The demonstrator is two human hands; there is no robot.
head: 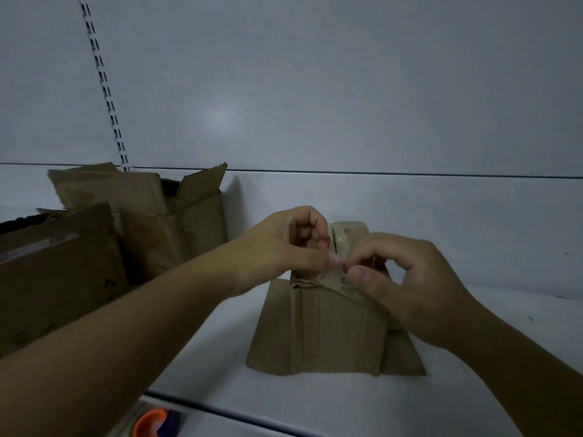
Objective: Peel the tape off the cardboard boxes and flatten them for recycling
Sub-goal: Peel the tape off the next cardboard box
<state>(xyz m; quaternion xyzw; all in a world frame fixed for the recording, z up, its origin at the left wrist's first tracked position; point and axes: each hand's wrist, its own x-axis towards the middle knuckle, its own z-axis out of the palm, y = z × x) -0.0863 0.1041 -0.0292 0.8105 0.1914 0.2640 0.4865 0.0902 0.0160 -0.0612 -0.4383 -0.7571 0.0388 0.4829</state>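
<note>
We find the small creased brown cardboard box (328, 329) standing on the white shelf surface (473, 342) at the centre of the view, with a strip of clear wrinkled tape (331, 277) across its top edge. Our left hand (293, 244), entering from 8 o'clock, grips the box top with curled fingers and thumb, and our right hand (407, 279), entering from 4 o'clock, pinches the tape between thumb and forefinger. Two open brown cardboard cartons (176, 228) stand together at 9 o'clock.

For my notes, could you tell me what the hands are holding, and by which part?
The left hand and the right hand both pinch the tape at its crumpled loose end, at the top front edge of the box.
</note>
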